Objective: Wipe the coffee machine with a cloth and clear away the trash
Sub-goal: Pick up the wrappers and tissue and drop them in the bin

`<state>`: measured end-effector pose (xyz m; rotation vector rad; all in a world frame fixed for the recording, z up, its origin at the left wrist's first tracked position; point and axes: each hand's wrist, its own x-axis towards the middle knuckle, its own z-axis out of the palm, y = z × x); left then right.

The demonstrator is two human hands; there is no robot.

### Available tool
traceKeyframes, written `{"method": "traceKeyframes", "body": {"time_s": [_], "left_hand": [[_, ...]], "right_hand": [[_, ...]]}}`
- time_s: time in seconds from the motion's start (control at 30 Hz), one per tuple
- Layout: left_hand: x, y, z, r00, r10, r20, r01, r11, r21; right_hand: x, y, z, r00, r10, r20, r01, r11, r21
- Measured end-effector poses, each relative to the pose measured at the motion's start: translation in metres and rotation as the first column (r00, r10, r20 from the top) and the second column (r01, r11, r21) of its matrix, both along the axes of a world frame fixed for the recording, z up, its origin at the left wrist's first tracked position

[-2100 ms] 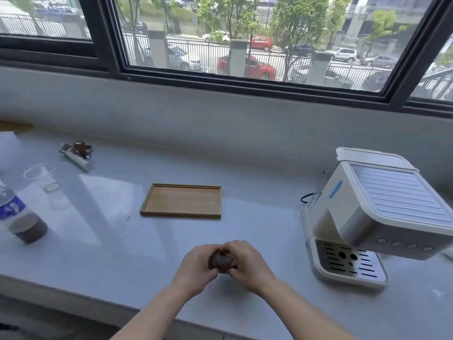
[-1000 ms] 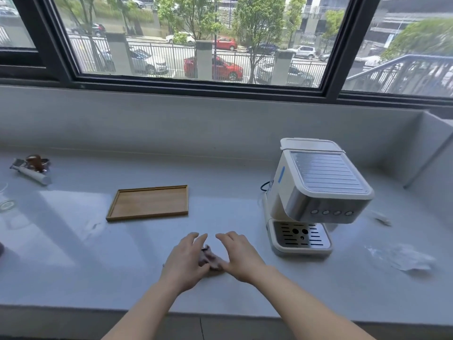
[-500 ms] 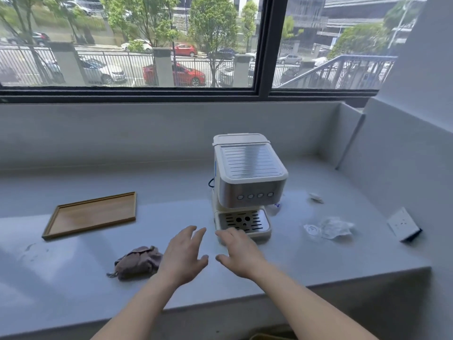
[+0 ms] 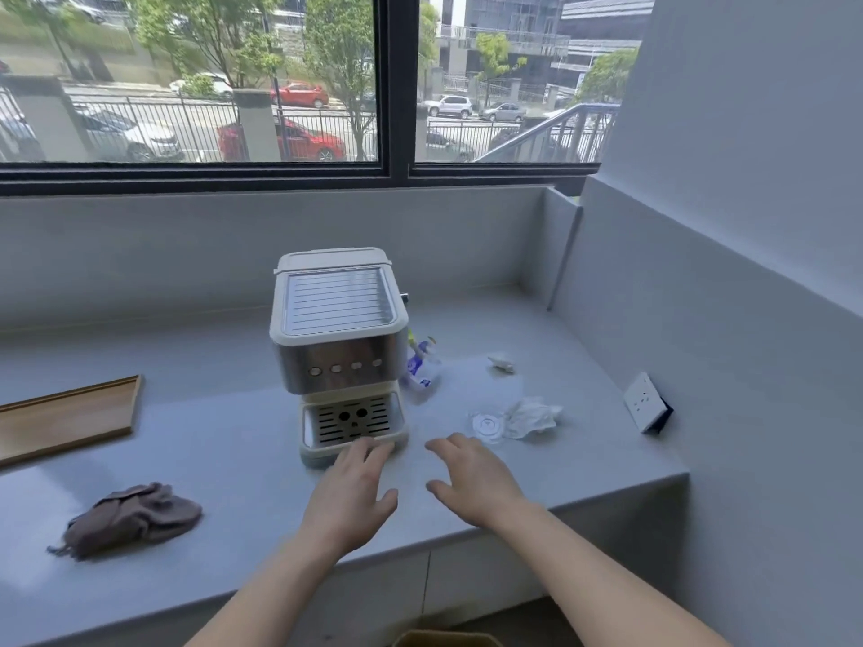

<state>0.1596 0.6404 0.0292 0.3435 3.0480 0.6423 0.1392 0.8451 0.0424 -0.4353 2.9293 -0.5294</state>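
Note:
A white and silver coffee machine [image 4: 338,333] stands on the grey counter [image 4: 224,441]. A crumpled brown cloth [image 4: 133,518] lies near the front edge at the left, apart from both hands. My left hand [image 4: 352,495] is open, palm down, its fingertips at the machine's drip tray. My right hand [image 4: 471,478] is open too, hovering just left of the trash. The trash is a crumpled white tissue [image 4: 532,415], a clear plastic lid [image 4: 485,424], a small white scrap [image 4: 500,363] and a blue and white wrapper [image 4: 422,361] beside the machine.
A wooden tray [image 4: 70,417] lies at the left. A white wall socket [image 4: 647,403] sits on the right wall, which closes off the counter. Below the counter's front edge the top of a brown box [image 4: 446,639] shows.
My hands set down the cloth and let go of it. My view swung right, and both open hands moved right toward the machine and the trash.

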Motion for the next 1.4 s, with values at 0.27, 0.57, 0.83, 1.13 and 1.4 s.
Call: {"method": "traceKeyframes", "body": {"time_s": [0.27,0.57,0.83,1.13,1.4], "left_hand": [[-0.038,0.061,-0.015,0.991,-0.086,0.098,0.079,0.995,0.067],[-0.100,0.118,-0.038,0.961,0.073,0.267,-0.117,0.981,0.153],[-0.160,0.168,-0.064,0.896,0.315,0.312,-0.357,0.930,0.085],[-0.162,0.196,-0.078,0.827,0.486,0.283,-0.522,0.851,0.064],[-0.123,0.182,-0.067,0.725,0.624,0.291,-0.687,0.683,0.247]], "right_hand": [[-0.014,0.076,-0.012,0.963,-0.259,0.069,0.259,0.966,0.007],[-0.069,0.142,-0.022,0.881,-0.469,0.055,0.470,0.883,-0.008],[-0.131,0.179,-0.067,0.942,-0.322,0.089,0.302,0.935,0.183],[-0.143,0.200,-0.096,0.984,-0.168,0.062,0.164,0.984,0.064],[-0.128,0.208,-0.087,0.984,-0.166,0.062,0.171,0.982,-0.081]]}}
